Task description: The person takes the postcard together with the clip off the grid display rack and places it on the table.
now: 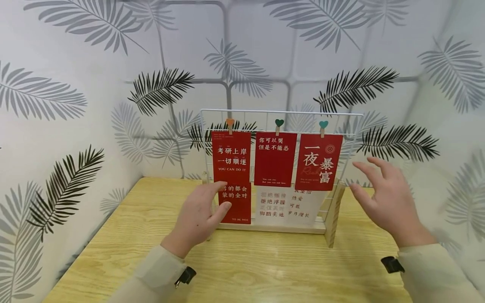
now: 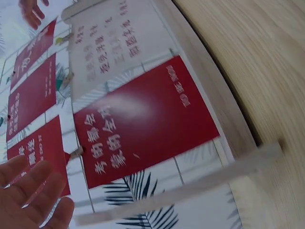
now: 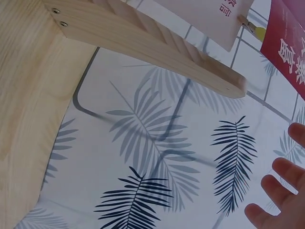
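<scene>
A white wire grid rack [image 1: 282, 112] on a wooden base [image 1: 270, 227] holds postcards. Along its upper row hang a left red postcard [image 1: 232, 143], a middle red postcard [image 1: 275, 164] and a right red postcard [image 1: 308, 174], under orange, dark green and teal heart clips. Below hang another red postcard [image 2: 152, 119] and white cards [image 1: 273, 204]. My left hand [image 1: 198, 212], fingers loosely spread, overlaps the left postcards in the head view and holds nothing. Off the rack's right side my right hand [image 1: 388, 198] hovers with fingers apart, also holding nothing.
The rack stands on a light wood-grain table [image 1: 265, 269]. A wooden side foot [image 3: 157, 43] juts forward at its right end. Behind rises a wall [image 1: 261, 38] with a leaf print. One yellow clip [image 3: 259, 32] shows by a white card.
</scene>
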`<state>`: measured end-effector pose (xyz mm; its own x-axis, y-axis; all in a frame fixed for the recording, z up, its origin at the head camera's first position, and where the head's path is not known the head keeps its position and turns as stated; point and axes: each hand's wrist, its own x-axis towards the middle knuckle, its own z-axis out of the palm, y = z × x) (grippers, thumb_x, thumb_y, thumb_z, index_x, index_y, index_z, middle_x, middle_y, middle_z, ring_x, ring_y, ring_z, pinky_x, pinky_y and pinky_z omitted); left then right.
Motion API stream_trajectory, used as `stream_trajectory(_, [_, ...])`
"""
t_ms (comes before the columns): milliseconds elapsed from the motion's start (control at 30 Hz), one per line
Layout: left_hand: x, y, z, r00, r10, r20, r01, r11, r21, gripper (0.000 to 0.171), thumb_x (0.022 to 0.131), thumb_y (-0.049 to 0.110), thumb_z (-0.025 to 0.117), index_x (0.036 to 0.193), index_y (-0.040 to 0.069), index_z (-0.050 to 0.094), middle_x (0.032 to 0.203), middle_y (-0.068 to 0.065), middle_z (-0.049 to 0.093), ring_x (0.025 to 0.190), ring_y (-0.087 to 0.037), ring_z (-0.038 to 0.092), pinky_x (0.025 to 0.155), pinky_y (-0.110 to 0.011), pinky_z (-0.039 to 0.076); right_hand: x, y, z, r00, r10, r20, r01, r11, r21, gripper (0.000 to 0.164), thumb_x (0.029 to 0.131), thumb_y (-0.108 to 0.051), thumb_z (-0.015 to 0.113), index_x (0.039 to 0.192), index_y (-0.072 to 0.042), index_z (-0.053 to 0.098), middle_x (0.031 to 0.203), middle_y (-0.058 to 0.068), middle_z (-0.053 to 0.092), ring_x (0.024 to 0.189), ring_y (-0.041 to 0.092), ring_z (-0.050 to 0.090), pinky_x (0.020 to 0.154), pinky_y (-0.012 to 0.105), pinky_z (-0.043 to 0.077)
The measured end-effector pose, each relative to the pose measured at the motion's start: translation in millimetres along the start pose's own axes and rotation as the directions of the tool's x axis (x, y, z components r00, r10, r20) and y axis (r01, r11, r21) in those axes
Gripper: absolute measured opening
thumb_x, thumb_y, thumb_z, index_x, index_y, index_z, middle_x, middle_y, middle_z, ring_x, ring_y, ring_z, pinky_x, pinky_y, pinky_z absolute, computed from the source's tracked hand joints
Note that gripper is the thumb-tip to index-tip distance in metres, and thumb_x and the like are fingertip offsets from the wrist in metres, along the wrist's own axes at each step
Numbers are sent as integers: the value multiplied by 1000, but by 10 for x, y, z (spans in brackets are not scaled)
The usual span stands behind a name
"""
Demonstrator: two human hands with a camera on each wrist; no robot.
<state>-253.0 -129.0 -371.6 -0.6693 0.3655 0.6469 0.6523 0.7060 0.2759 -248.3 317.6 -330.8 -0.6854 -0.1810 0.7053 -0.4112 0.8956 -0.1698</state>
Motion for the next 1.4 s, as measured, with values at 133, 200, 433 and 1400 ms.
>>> stream_trajectory(133, [69,114,52,995,-79,55,87,986,-141,43,101,31,59,137,8,56,121,-4,66,111,-20,60,95,-44,51,65,-47,-30,1000,12,-5,-12,1000,19,50,97,-35,62,140,-12,57,151,23,40,135,50,34,108,69,25])
stream_trajectory(200, [98,169,91,991,-104,85,120,969,-215,42,101,30,59,137,8,56,120,-4,66,110,-18,60,94,-43,52,86,-62,-45,1000,18,-4,-18,1000,24,50,97,-35,61,141,-12,57,153,23,38,138,49,31,111,68,21])
stream_trajectory(433, [225,355,239,971,-129,201,188,934,-305,47,102,35,59,141,11,54,122,-2,65,110,-16,60,95,-40,52,172,-93,-101,999,-2,-38,4,999,37,48,97,-35,62,138,-10,60,153,24,37,141,49,29,115,65,17])
stream_trajectory(1400, [941,936,635,927,-160,340,304,852,-426,44,102,42,58,140,20,53,114,12,65,98,-4,61,86,-31,53,885,-454,-379,964,-174,-202,186,981,45,35,91,-23,62,119,-6,74,157,18,38,146,38,29,118,58,17])
